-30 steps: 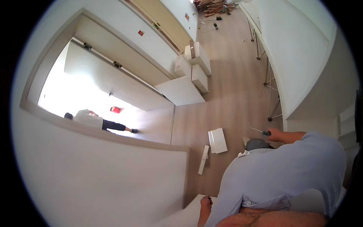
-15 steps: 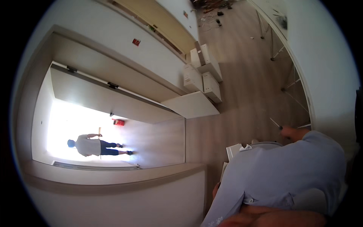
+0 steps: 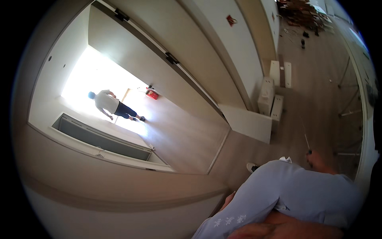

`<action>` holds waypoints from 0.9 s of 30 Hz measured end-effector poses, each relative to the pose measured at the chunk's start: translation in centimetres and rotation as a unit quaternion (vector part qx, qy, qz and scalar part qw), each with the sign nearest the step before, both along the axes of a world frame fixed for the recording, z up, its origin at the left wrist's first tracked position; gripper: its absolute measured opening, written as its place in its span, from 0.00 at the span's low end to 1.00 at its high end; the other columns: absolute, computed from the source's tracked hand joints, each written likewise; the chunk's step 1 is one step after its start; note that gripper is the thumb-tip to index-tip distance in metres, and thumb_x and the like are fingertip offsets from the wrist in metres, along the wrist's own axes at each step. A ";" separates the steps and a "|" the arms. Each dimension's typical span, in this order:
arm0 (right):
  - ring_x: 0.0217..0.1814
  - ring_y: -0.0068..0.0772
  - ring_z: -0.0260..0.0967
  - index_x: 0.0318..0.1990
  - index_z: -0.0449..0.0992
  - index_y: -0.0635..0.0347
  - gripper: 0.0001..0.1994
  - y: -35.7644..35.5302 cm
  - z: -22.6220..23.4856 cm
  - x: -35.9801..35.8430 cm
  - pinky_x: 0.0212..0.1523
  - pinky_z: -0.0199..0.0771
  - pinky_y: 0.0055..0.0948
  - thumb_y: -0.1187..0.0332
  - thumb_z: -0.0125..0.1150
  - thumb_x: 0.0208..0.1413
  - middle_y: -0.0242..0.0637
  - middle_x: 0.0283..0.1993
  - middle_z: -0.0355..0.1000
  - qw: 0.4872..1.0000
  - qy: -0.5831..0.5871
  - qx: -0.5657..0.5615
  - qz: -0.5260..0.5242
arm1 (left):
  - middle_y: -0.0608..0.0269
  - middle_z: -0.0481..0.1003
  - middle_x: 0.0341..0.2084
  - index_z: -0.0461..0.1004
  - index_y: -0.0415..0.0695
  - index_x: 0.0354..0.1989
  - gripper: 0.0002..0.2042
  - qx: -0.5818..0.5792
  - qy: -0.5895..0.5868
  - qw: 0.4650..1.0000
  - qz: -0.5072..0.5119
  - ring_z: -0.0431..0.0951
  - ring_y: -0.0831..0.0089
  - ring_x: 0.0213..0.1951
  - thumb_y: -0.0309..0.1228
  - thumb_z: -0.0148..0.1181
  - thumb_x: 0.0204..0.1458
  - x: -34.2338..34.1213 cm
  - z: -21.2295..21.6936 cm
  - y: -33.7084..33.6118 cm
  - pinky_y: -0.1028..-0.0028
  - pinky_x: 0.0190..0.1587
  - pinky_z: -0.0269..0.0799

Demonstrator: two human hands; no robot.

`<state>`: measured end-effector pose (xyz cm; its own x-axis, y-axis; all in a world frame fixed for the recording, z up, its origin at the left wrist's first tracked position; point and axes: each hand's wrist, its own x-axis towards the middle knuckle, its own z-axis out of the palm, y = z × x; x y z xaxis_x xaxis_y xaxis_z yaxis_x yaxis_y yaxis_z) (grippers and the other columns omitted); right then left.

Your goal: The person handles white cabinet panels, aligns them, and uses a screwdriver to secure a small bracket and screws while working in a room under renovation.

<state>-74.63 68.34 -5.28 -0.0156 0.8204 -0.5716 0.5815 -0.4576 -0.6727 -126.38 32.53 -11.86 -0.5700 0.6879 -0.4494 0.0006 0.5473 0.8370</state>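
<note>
My right hand (image 3: 315,160) is closed round the dark handle of a screwdriver (image 3: 306,139), beyond the front of my grey-blue shirt (image 3: 294,183). The screwdriver's thin metal shaft points away from me, over the wood-look floor. To the left of my shirt, only a strip of my left hand (image 3: 227,201) shows, close to a pale wall surface. Its fingers are mostly hidden, and whether it holds anything does not show. One light shoe (image 3: 251,167) sticks out past the shirt.
A doorway with a hinged door (image 3: 147,51) opens on the left, where another person (image 3: 108,104) stands near a red container (image 3: 152,94). White box-like units (image 3: 266,97) and a panel (image 3: 248,123) stand ahead. Metal stand legs (image 3: 350,113) line the right; a brown pile (image 3: 300,14) lies far off.
My view has turned, so the doorway and white units sit differently in the picture. My right hand still holds the screwdriver. The other person has shifted their arms and stance.
</note>
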 end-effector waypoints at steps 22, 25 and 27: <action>0.64 0.51 0.72 0.70 0.69 0.41 0.36 38.9 1.3 -28.6 0.58 0.77 0.46 0.75 0.57 0.49 0.42 0.83 0.42 0.842 -0.187 0.227 0.452 | 0.59 0.79 0.25 0.79 0.41 0.36 0.18 -0.235 0.041 0.969 0.066 0.77 0.67 0.27 0.43 0.54 0.67 -0.7 11.7 13.2 0.68 0.31 0.72; 0.62 0.50 0.74 0.74 0.63 0.37 0.41 40.9 2.2 -30.8 0.54 0.79 0.44 0.76 0.59 0.48 0.41 0.85 0.35 0.818 -0.224 0.210 0.487 | 0.59 0.80 0.26 0.79 0.40 0.37 0.19 -0.203 -0.066 0.960 0.182 0.78 0.67 0.29 0.46 0.54 0.67 4.4 10.4 13.4 0.68 0.34 0.72; 0.61 0.50 0.75 0.76 0.60 0.35 0.42 41.4 4.2 -31.4 0.52 0.81 0.44 0.77 0.58 0.50 0.40 0.85 0.32 0.800 -0.231 0.174 0.525 | 0.58 0.80 0.28 0.80 0.40 0.38 0.20 -0.205 -0.089 0.951 0.213 0.79 0.67 0.30 0.47 0.54 0.66 7.5 10.0 13.8 0.67 0.35 0.73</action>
<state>-106.01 109.78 -1.05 -0.6545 0.6041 -0.4546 0.7454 0.6161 -0.2546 -118.84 46.34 -1.82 -0.6473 0.1574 -0.7458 -0.4164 0.7465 0.5190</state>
